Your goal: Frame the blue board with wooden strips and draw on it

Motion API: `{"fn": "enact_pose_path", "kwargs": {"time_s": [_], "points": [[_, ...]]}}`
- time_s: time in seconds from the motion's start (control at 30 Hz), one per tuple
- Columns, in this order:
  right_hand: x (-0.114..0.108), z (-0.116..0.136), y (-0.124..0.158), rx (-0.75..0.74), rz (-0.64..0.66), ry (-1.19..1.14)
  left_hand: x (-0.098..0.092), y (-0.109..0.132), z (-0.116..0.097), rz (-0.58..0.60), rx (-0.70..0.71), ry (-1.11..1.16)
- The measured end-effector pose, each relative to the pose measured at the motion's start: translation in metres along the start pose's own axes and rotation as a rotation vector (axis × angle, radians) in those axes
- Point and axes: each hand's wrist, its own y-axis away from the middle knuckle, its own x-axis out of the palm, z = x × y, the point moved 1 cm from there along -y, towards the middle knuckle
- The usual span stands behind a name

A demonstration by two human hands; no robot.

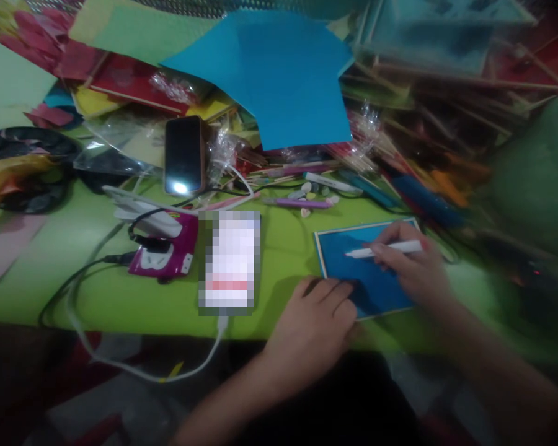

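Note:
A small blue card [348,254] with a pale border lies on the green table top [279,248]. My left hand [314,322] rests on the card's lower left corner, fingers curled and pressing it down. My right hand [411,266] grips a white pen [384,249], held nearly level with its tip pointing left over the card's upper part.
A phone [230,260] on a white cable lies left of the card, beside a magenta device [165,251] with black wires. A dark phone [183,155] stands behind. Pens [302,201], sticks [400,148] and coloured paper sheets [283,74] crowd the back.

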Motion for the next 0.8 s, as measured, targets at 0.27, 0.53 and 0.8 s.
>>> {"fn": "enact_pose_path", "kwargs": {"time_s": [0.27,0.53,0.8], "points": [[0.001,0.0027,-0.0019,-0.006,0.009,-0.007,0.0004,0.0009,-0.0001,0.002,0.001,-0.011],[-0.0014,-0.0022,0.0005,0.004,0.004,-0.019,0.0007,0.0007,0.0005,0.018,0.001,-0.013],[-0.0017,-0.0054,0.0009,-0.008,0.033,-0.062,-0.0012,-0.0007,-0.0008,0.014,0.001,-0.026]]}}
